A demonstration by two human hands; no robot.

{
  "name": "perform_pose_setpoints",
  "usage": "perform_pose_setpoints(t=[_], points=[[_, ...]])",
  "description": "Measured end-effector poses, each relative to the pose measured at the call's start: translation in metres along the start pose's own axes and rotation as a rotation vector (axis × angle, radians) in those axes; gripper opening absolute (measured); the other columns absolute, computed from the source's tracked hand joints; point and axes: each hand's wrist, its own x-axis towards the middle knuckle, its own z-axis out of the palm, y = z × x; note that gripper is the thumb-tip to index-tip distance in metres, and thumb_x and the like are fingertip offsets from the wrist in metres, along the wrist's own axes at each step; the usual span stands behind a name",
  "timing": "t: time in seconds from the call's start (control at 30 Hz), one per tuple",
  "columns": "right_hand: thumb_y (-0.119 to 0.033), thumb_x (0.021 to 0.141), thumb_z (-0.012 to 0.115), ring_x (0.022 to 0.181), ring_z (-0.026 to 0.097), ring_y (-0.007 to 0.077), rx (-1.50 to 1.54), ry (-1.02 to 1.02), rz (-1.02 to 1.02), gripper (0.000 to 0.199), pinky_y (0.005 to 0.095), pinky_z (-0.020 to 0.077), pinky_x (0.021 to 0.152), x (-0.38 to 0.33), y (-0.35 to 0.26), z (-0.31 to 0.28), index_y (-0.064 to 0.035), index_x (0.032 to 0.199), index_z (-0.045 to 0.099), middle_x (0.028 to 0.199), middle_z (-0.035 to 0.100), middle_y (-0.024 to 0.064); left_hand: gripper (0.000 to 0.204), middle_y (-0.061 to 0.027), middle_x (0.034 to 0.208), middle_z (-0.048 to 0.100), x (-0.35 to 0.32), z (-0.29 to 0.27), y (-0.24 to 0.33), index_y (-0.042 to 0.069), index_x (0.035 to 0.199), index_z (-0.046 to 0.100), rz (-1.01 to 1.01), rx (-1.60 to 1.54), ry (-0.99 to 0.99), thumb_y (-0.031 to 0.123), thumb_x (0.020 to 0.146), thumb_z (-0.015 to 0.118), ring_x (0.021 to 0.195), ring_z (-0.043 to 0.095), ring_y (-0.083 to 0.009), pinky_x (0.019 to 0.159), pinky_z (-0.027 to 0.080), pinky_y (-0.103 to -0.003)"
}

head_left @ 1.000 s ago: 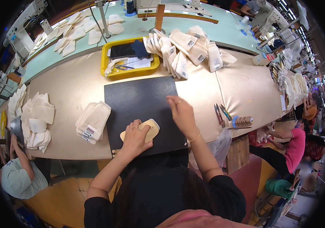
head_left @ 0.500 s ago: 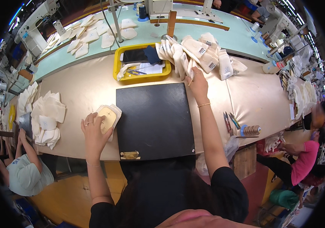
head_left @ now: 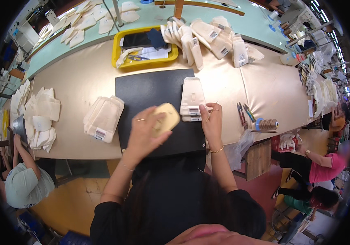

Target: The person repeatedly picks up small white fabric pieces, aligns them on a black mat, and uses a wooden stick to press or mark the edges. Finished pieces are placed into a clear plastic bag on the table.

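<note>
My left hand (head_left: pixel 142 132) grips a pale yellow rounded template (head_left: pixel 168 118), tilted above the black mat (head_left: pixel 150 87). At the mat's right side lie a couple of cream fabric pieces (head_left: pixel 192 94), overlapping, each with a printed label at the near end. My right hand (head_left: pixel 213 124) is at their lower right corner, fingers closed around a thin pen (head_left: pixel 209 115); the thumb touches the edge of the fabric. Left of the mat rests a stack of similar cream pieces (head_left: pixel 104 112), its lowest label showing.
Behind the mat stands a yellow tray (head_left: pixel 117 59) holding a phone, scissors and paper. A pile of labelled cream pieces (head_left: pixel 220 38) lies to its right. Thread snips (head_left: pixel 241 112) and a brown thread cone (head_left: pixel 268 124) are at the right. More fabric (head_left: pixel 42 114) lies far left; co-workers sit either side.
My left hand has lifted the template off the left stack and carried it right, over the mat. My right hand has come back from the far pile, and fabric pieces now lie on the mat.
</note>
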Motion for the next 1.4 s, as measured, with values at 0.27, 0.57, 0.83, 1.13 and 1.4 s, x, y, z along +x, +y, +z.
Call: perform_pose_setpoints(t=[0.27,0.57,0.83,1.13,1.4], points=[[-0.024,0.095,0.071,0.104,0.062,0.0339,-0.092,-0.062,-0.369,0.033,0.0412,0.0480,0.094,0.032,0.000,-0.014,0.0022,0.113,0.063,0.109,0.066,0.0188,0.057,-0.0186,0.141,0.050,-0.014,0.072,0.021,0.014,0.130,0.061,0.391,-0.025,-0.372,0.035,0.080,0.079,0.139,0.040,-0.0417,0.118,0.030,-0.058],[-0.024,0.083,0.083,0.098,0.067,0.0256,-0.073,-0.340,-0.279,0.044,0.0354,0.0529,0.089,0.124,-0.013,0.029,0.0020,0.116,0.068,0.108,0.071,0.0148,0.060,-0.0205,0.134,0.051,0.024,0.097,0.005,0.012,0.126,0.061,0.436,0.052,-0.369,0.031,0.073,0.083,0.134,0.042,-0.0427,0.116,0.032,-0.057],[-0.016,0.097,0.069,0.076,0.064,0.0102,0.579,-0.059,0.024,0.029,0.0237,0.0592,0.060,0.106,-0.028,-0.020,0.0070,0.114,0.062,0.095,0.061,0.0064,0.059,-0.0184,0.136,0.055,0.039,0.034,-0.013,0.014,0.128,0.062,0.458,0.036,-0.292,0.031,0.075,0.082,0.129,0.051,-0.0345,0.112,0.036,-0.051],[-0.005,0.093,0.072,0.078,0.060,0.0120,0.217,-0.353,-0.068,0.022,0.0251,0.0544,0.070,-0.036,-0.033,0.018,0.0019,0.113,0.067,0.095,0.057,0.0064,0.057,-0.0169,0.138,0.054,-0.033,0.001,-0.012,0.015,0.128,0.066,0.096,0.224,-0.045,0.031,0.076,0.084,0.130,0.051,-0.0353,0.109,0.038,-0.050],[0.002,0.091,0.066,0.090,0.063,0.0288,0.214,-0.330,-0.352,0.024,0.0367,0.0520,0.078,-0.038,-0.027,-0.002,-0.0021,0.115,0.066,0.101,0.060,0.0149,0.056,-0.0182,0.136,0.054,-0.043,0.027,-0.009,0.013,0.128,0.067,-0.002,0.177,-0.087,0.030,0.077,0.083,0.127,0.050,-0.0391,0.111,0.036,-0.053]])
